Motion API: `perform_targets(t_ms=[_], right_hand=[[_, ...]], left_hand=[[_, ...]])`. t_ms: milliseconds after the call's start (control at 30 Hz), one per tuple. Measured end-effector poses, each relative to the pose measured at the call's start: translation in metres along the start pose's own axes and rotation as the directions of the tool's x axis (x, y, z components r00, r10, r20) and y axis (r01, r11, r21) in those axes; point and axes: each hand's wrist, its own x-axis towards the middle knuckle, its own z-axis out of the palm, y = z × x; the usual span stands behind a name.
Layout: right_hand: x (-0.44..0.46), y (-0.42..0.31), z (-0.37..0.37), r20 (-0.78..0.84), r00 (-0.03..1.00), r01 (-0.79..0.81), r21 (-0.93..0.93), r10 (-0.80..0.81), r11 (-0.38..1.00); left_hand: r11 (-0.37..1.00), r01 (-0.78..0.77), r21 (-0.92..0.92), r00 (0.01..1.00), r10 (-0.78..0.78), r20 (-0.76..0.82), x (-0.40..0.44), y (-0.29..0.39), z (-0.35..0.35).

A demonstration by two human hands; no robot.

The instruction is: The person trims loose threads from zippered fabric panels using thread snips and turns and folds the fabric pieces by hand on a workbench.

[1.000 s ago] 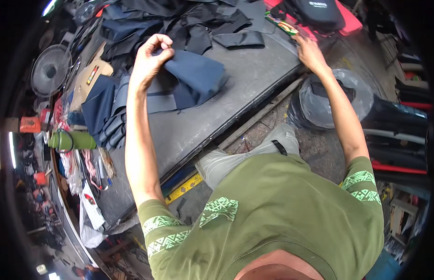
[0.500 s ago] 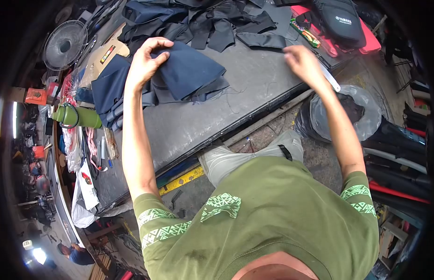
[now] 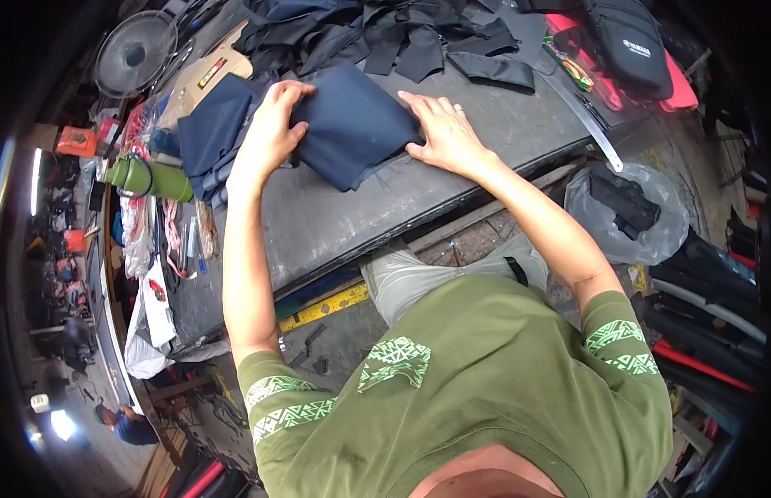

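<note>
A stack of navy fabric pieces (image 3: 348, 124) lies on the dark worktable between my hands. My left hand (image 3: 273, 129) is curled at its left edge, the thumb and fingers pressing on the cloth. At the right edge, my right hand (image 3: 448, 137) has its fingers spread and touches the cloth with nothing gripped. More folded navy cloth (image 3: 211, 129) lies left of my left hand. Behind the stack are heaped black fabric pieces (image 3: 377, 37), and one black folded strip (image 3: 492, 72) sits nearer the right.
A metal ruler (image 3: 597, 133) lies by the table's right edge, near a black YAMAHA bag (image 3: 630, 46). A bin lined with clear plastic (image 3: 672, 220) stands below. To the left are a green bottle (image 3: 153, 180) and a fan (image 3: 136, 54). Another person (image 3: 130, 425) is far off at lower left.
My right hand has come left from near the black strip to the stack's right edge. The navy stack has turned slightly and lies flatter. My head view has shifted a little.
</note>
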Motion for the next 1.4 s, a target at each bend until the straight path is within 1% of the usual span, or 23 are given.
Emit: perform_targets(t_ms=[67, 167, 267, 300, 367, 400, 467, 567, 633, 700, 733, 767, 833, 900, 967, 1033, 1067, 1100, 1167, 1233, 1267, 1367, 1400], right_hand=[[0.005, -0.001, 0.003, 0.026, 1.0, -0.012, 0.031, 0.011, 0.999], [0.006, -0.006, 0.0, 0.059, 0.998, -0.005, 0.051, 0.002, 0.999], [-0.004, -0.009, -0.012, 0.047, 0.999, -0.022, 0.038, 0.02, 0.999], [-0.009, -0.004, -0.016, 0.046, 0.998, -0.041, 0.038, 0.039, 0.998], [-0.021, 0.014, -0.024, 0.017, 0.998, -0.053, 0.054, 0.053, 0.997], [-0.027, 0.022, -0.029, -0.012, 0.998, -0.062, 0.047, 0.063, 0.997], [-0.037, 0.05, -0.032, -0.084, 0.994, -0.07, 0.084, 0.077, 0.994], [-0.049, 0.06, -0.04, -0.189, 0.969, -0.131, 0.142, 0.157, 0.981], [-0.052, 0.067, -0.038, -0.24, 0.954, -0.138, 0.174, 0.178, 0.975], [-0.053, 0.07, -0.033, -0.281, 0.946, -0.119, 0.163, 0.161, 0.979], [-0.054, 0.071, -0.031, -0.301, 0.941, -0.11, 0.158, 0.154, 0.981], [-0.055, 0.072, -0.03, -0.322, 0.935, -0.1, 0.152, 0.145, 0.983], [-0.057, 0.073, -0.028, -0.363, 0.923, -0.083, 0.139, 0.128, 0.987], [-0.058, 0.071, -0.03, -0.371, 0.917, -0.092, 0.164, 0.148, 0.982], [-0.059, 0.071, -0.03, -0.378, 0.913, -0.098, 0.165, 0.155, 0.981], [-0.059, 0.071, -0.029, -0.384, 0.912, -0.1, 0.142, 0.148, 0.985], [-0.059, 0.071, -0.028, -0.375, 0.914, -0.111, 0.137, 0.155, 0.984], [-0.059, 0.07, -0.028, -0.369, 0.915, -0.119, 0.132, 0.16, 0.984], [-0.056, 0.066, -0.028, -0.367, 0.917, -0.13, 0.1, 0.158, 0.986], [-0.057, 0.062, -0.029, -0.371, 0.916, -0.147, 0.04, 0.151, 0.988], [-0.056, 0.059, -0.03, -0.364, 0.916, -0.166, 0.032, 0.166, 0.986], [-0.055, 0.054, -0.031, -0.377, 0.91, -0.19, -0.003, 0.175, 0.982], [-0.054, 0.051, -0.032, -0.376, 0.909, -0.198, -0.014, 0.178, 0.98]], left_hand=[[0.998, -0.003, 0.057, 0.997, 0.008, -0.077, -0.001, -0.024, 0.013], [0.981, -0.034, 0.193, 0.998, 0.045, -0.05, 0.007, -0.044, 0.025], [0.938, 0.156, 0.309, 0.986, -0.168, 0.011, 0.021, -0.037, 0.022], [0.905, 0.099, 0.414, 0.993, -0.116, 0.016, 0.023, -0.034, 0.019], [0.864, 0.087, 0.495, 0.984, -0.151, 0.09, 0.029, -0.021, 0.01], [0.884, -0.02, 0.467, 0.999, 0.006, 0.031, 0.029, -0.027, 0.011], [0.869, -0.246, 0.429, 0.944, 0.315, -0.097, 0.031, -0.042, 0.016], [0.947, -0.221, 0.232, 0.956, 0.257, -0.139, 0.044, -0.028, -0.003], [0.995, 0.045, 0.09, 0.988, -0.031, -0.154, 0.047, -0.001, -0.025], [0.997, -0.054, 0.052, 0.941, 0.068, -0.331, 0.055, -0.002, -0.039], [0.982, 0.102, -0.156, 0.959, -0.139, -0.246, 0.056, 0.035, -0.06], [0.93, 0.044, -0.365, 0.91, -0.188, -0.369, 0.057, 0.041, -0.062], [0.945, 0.233, -0.228, 0.823, -0.316, -0.472, 0.057, 0.059, -0.086], [0.944, -0.077, -0.32, 0.822, -0.121, -0.556, 0.065, 0.016, -0.098], [0.909, -0.126, -0.398, 0.811, -0.137, -0.569, 0.061, -0.003, -0.115], [0.945, 0.159, -0.285, 0.659, -0.317, -0.682, 0.05, -0.037, -0.13], [0.912, 0.202, -0.356, 0.661, -0.396, -0.637, 0.043, -0.048, -0.14], [0.952, 0.214, -0.22, 0.496, -0.3, -0.815, 0.041, -0.055, -0.125], [0.856, 0.041, -0.516, 0.688, -0.398, -0.606, 0.025, -0.105, -0.153], [0.806, 0.126, -0.578, 0.649, -0.507, -0.567, 0.014, -0.14, -0.157], [0.724, 0.077, -0.686, 0.629, -0.569, -0.529, 0.011, -0.159, -0.152], [0.697, 0.155, -0.7, 0.687, -0.585, -0.431, -0.001, -0.19, -0.142], [0.672, 0.131, -0.729, 0.711, -0.576, -0.403, -0.003, -0.206, -0.133]])
